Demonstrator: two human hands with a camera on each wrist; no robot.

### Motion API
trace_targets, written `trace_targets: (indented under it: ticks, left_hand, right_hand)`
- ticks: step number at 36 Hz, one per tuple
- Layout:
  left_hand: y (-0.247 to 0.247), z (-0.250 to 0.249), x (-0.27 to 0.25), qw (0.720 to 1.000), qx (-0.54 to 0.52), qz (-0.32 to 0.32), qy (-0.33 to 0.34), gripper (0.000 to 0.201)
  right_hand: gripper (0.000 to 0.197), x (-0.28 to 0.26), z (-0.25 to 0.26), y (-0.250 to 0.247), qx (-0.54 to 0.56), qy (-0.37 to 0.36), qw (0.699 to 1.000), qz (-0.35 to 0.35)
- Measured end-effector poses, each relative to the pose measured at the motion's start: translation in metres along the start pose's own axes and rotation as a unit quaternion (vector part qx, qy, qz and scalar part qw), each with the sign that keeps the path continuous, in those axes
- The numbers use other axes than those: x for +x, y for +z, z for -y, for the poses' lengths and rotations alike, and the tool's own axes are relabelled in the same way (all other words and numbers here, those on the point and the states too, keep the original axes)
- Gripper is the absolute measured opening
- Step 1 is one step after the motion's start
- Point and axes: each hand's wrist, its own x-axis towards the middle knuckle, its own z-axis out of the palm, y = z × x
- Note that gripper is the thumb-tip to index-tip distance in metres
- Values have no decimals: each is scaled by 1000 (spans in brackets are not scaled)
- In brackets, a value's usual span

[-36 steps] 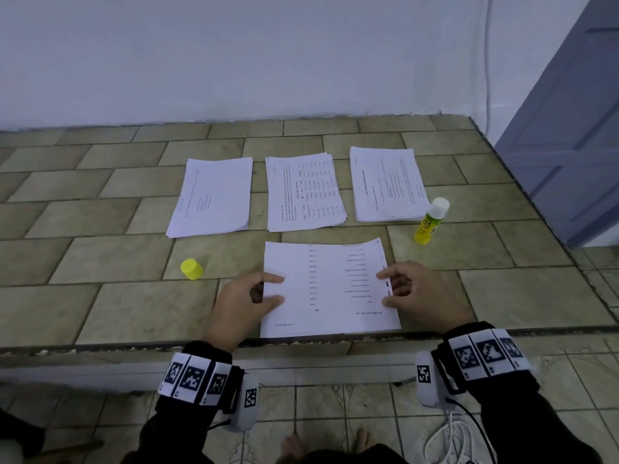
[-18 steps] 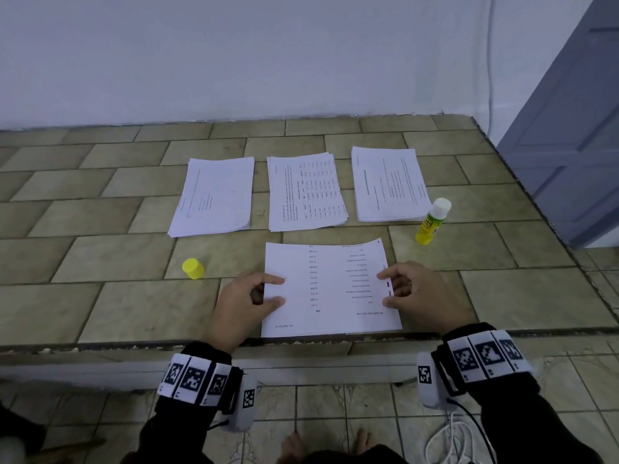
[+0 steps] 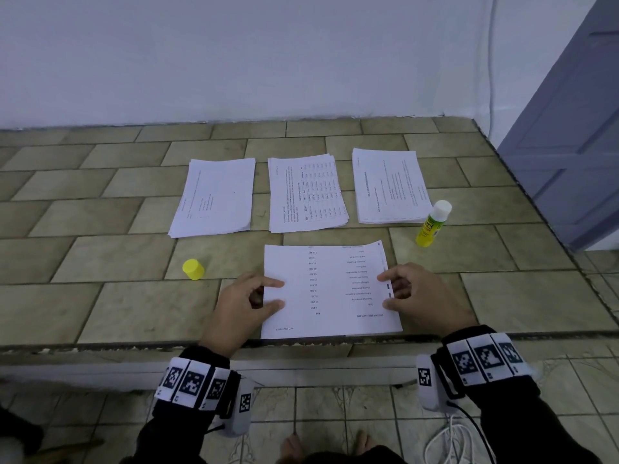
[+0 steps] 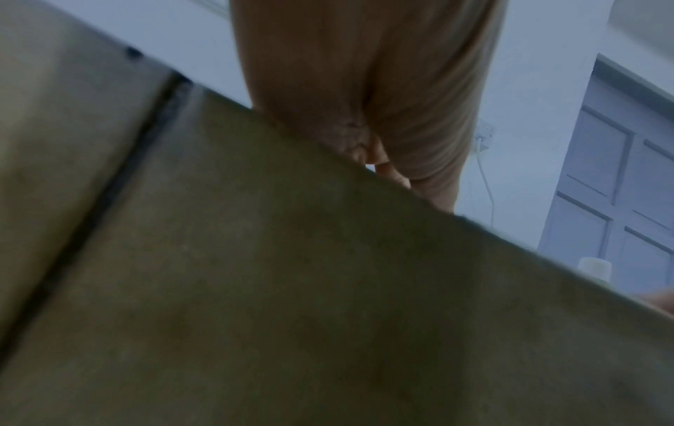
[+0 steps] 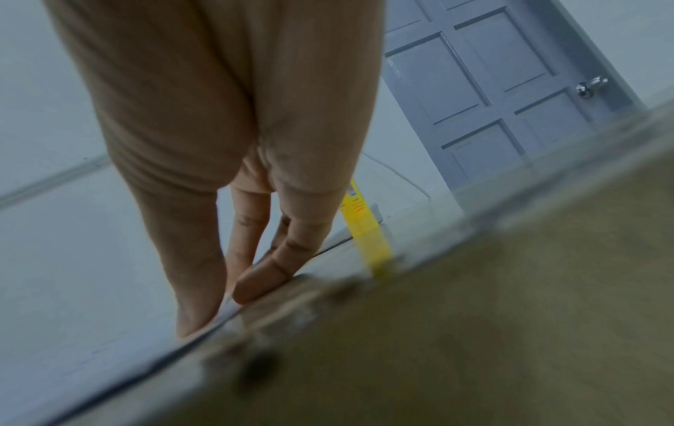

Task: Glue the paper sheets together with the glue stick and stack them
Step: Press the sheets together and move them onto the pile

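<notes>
**A:** Where do you stand with the gluing?

**B:** You've got a printed sheet (image 3: 330, 289) in front of you at the near edge of the counter (image 3: 117, 306). A second edge peeks out along its bottom right, so I judge there's at least one more sheet under it, and you're squaring or pressing the pair. Whether glue is already between them, I can't tell.

**A:** And your hands?

**B:** Your left hand (image 3: 243, 304) holds the sheet's left edge, forefinger and thumb lying on top of the paper; whether any finger is tucked under it isn't visible. Your right hand (image 3: 417, 293) is at the sheet's right edge, fingers loosely bent with their tips on the paper; the right wrist view shows fingertips (image 5: 255, 284) resting at the paper's edge. Neither hand has the glue.

**A:** What's left?

**B:** Plenty, by my reckoning. Three piles lie beyond the sheet: the left pile (image 3: 214, 195), the middle pile (image 3: 306, 192) and the right pile (image 3: 390, 185). Those look like supply to be glued and stacked.

**A:** Where's the glue stick?

**B:** The glue stick (image 3: 432, 224) stands upright beyond the sheet's far right corner, just beside the right pile, uncapped. Its yellow cap (image 3: 193, 269) sits well to the left of the sheet.

**A:** Anything in the way?

**B:** Nothing blocks your reach to the stick. The sheet sits right at the counter's lip, so it could slide off.
</notes>
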Motion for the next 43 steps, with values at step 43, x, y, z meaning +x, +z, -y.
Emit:
trace_targets:
  ticks: [43]
  left_hand:
    - [45, 6, 19, 929, 368, 5, 38, 65]
  right_hand:
    - [84, 24, 8, 61, -356, -25, 932, -65]
